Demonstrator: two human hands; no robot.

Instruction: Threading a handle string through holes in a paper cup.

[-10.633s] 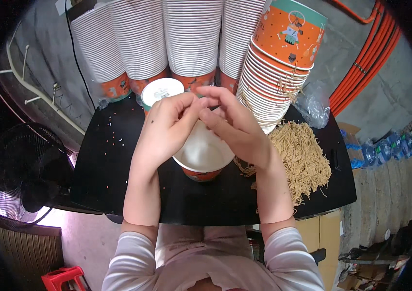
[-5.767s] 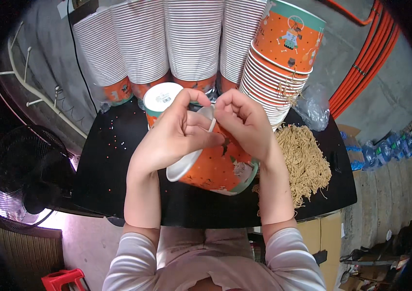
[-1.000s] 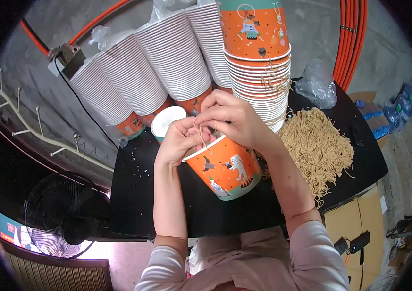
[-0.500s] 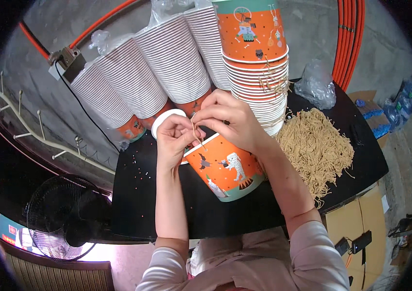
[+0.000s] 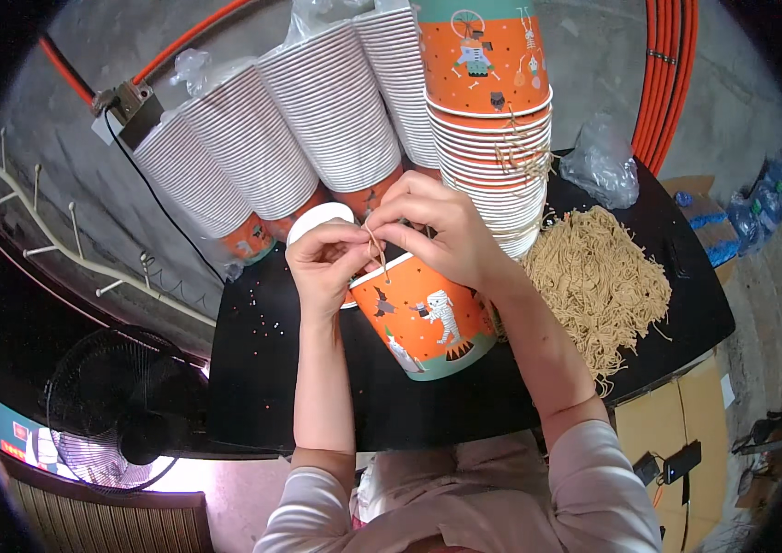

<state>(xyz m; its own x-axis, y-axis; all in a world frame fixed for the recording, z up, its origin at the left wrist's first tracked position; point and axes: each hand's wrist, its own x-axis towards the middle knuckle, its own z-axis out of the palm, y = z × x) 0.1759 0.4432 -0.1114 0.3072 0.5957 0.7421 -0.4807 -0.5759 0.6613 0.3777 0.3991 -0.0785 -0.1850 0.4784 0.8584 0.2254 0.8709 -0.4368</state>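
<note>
An orange paper bucket point(image 5: 428, 318) with a green base and cartoon figures tilts above the black table in front of me. A thin tan string point(image 5: 376, 247) runs through a hole near its white rim. My left hand point(image 5: 324, 263) pinches the string just above that rim, thumb against fingers. Close beside it, my right hand point(image 5: 437, 226) is closed on the same string, its fingertips almost touching the left ones. The knot or loop between them is too small to make out. Behind my left hand stands a white-rimmed paper bucket point(image 5: 322, 217), partly covered.
Several tall stacks of nested buckets point(image 5: 326, 106) in plastic lean at the back left. Another stack point(image 5: 492, 157), some with strings, rises behind my right hand. To its right lie a heap of tan strings point(image 5: 598, 286) and a crumpled plastic bag point(image 5: 601, 161). A black fan point(image 5: 119, 405) stands left.
My left fingers have shifted slightly up along the string, closer to my right fingertips. The bucket has swung a little to the left and remains tilted.
</note>
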